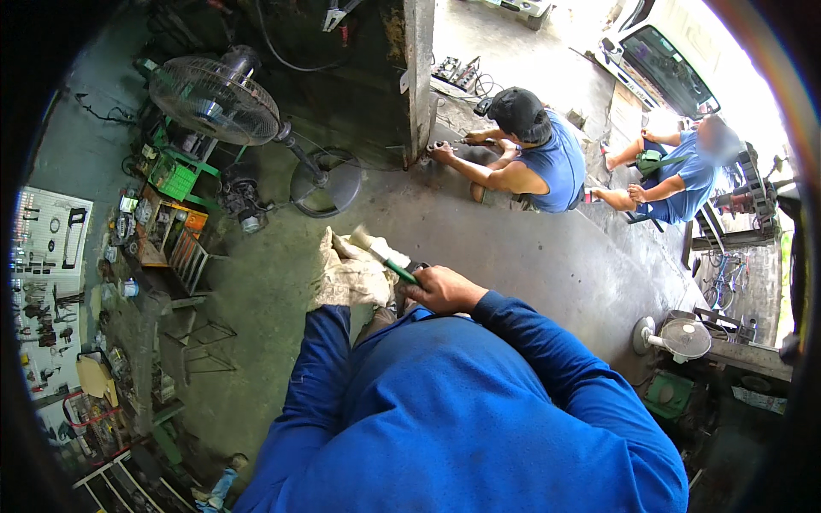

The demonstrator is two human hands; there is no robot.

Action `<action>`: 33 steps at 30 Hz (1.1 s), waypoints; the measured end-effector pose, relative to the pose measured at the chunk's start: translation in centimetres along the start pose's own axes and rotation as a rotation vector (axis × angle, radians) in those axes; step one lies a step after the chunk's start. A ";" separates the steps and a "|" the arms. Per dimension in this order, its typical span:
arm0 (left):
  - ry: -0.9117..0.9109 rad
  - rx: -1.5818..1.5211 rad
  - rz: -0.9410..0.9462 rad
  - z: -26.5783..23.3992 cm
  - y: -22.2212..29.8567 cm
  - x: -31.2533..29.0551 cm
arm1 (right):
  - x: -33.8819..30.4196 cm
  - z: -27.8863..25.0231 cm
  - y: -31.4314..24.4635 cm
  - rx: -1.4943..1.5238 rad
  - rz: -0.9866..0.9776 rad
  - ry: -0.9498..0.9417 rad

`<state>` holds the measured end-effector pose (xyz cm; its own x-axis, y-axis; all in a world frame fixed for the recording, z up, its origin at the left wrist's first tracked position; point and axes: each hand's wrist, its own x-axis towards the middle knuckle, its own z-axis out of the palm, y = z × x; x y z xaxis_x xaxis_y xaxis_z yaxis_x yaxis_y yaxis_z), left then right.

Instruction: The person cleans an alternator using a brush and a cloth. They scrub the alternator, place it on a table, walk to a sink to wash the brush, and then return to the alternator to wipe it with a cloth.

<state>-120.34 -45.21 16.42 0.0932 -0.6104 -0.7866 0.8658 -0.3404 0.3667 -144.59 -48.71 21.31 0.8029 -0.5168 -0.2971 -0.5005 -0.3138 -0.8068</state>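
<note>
My right hand (446,289) is closed round the green handle of a brush (400,271). The brush slants up and left, and its pale bristle end lies against the cream work glove (352,278) on my left hand (342,275). The glove is thick, wrinkled and stained, and it reaches to my blue left sleeve. Its folds hide how my left fingers are bent and whether anything is in them. Both hands are close together in front of my body.
A pedestal fan (214,101) stands ahead on the left, its round base on the concrete floor (282,256). A co-worker in a black cap (534,158) crouches ahead; another person (680,184) sits farther right. Shelving with a green crate (174,178) and a tool board (47,282) line the left.
</note>
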 end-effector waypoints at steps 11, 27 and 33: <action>-0.566 -0.261 0.246 3.1 -4.4 0.9 | 0.9 0.1 -0.4 0.638 0.187 -0.069; 0.042 -0.092 0.355 3.9 -1.7 -2.2 | 0.6 0.2 -1.9 0.240 -0.020 -0.089; -0.094 1.015 1.095 1.7 -2.7 -3.9 | 0.1 0.2 -1.3 0.574 0.117 -0.175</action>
<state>-123.86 -43.13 19.35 0.3881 -0.9140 0.1183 -0.3151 -0.0110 0.9490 -143.78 -48.22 22.28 0.8189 -0.3682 -0.4403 -0.3730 0.2418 -0.8958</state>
